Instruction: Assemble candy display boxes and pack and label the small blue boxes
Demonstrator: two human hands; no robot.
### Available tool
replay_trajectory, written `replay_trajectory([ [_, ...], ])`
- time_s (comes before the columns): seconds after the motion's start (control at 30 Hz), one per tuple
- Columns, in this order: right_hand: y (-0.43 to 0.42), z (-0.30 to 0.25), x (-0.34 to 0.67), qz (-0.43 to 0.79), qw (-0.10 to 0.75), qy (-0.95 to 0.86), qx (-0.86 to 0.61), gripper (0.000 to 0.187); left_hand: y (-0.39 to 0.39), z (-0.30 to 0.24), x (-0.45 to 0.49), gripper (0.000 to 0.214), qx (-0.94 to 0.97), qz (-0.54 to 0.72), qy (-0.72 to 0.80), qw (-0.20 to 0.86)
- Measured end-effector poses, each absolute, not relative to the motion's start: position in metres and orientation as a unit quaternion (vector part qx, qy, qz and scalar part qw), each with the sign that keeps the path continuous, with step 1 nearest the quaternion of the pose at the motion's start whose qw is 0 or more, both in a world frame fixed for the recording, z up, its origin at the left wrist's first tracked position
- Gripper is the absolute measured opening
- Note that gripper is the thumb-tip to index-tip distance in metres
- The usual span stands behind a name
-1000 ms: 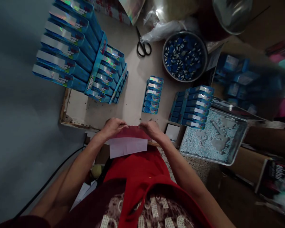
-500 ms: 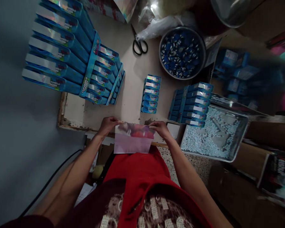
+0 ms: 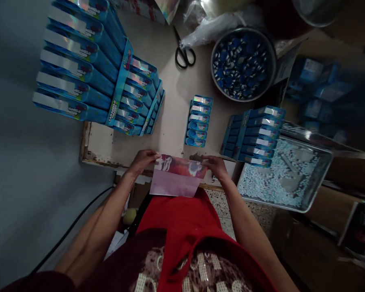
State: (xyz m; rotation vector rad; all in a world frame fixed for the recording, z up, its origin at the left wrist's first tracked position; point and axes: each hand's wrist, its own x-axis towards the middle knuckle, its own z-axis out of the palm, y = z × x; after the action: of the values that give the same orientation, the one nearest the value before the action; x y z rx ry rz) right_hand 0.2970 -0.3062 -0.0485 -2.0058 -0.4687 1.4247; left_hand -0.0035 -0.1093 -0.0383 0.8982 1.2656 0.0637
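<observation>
A pinkish sheet [image 3: 174, 185] with a glossy, printed upper strip hangs over the table's front edge, in front of a red apron. My left hand [image 3: 144, 161] pinches its upper left corner. The upper right corner is between the fingers of my right hand [image 3: 215, 165]. Beyond the sheet stands a short row of small blue packs [image 3: 197, 121], some with round lids showing. Close to my right hand is a blue display of packs [image 3: 255, 136]. Whether the sheet is one layer or a bag I cannot tell.
Tall stacked blue displays [image 3: 79, 61] fill the left side. Black-handled scissors [image 3: 185, 58] lie near a bowl [image 3: 273, 69] of blue-and-white pieces. A metal tray [image 3: 318, 190] of pale blue pellets juts out at right. Behind it is a carton of blue packs [image 3: 319, 89], blurred.
The whole view has shifted slightly, so things sit farther right. Both hands still hold the sheet's upper corners, and its printed strip has tilted and catches the light differently.
</observation>
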Motion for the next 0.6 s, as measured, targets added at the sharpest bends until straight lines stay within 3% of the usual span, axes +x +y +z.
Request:
replay_trajectory([
  [0.1,-0.307,-0.051,0.301,0.527,0.316,-0.188,-0.766,0.027,-0.108,-0.041,0.0,0.047,0.408,0.039,0.559,0.721],
  [0.3,-0.298,-0.049,0.297,0.484,0.286,-0.254,-0.787,0.019,-0.109,-0.043,0.001,0.051,0.383,0.068,0.556,0.735],
  [0.5,-0.286,-0.04,0.275,0.333,0.094,-0.414,-0.842,0.018,-0.12,-0.047,0.012,0.055,0.413,0.108,0.543,0.723],
  [0.6,-0.283,-0.034,0.264,0.299,0.046,-0.466,-0.831,0.02,-0.125,-0.056,0.017,0.047,0.471,0.146,0.554,0.67],
])
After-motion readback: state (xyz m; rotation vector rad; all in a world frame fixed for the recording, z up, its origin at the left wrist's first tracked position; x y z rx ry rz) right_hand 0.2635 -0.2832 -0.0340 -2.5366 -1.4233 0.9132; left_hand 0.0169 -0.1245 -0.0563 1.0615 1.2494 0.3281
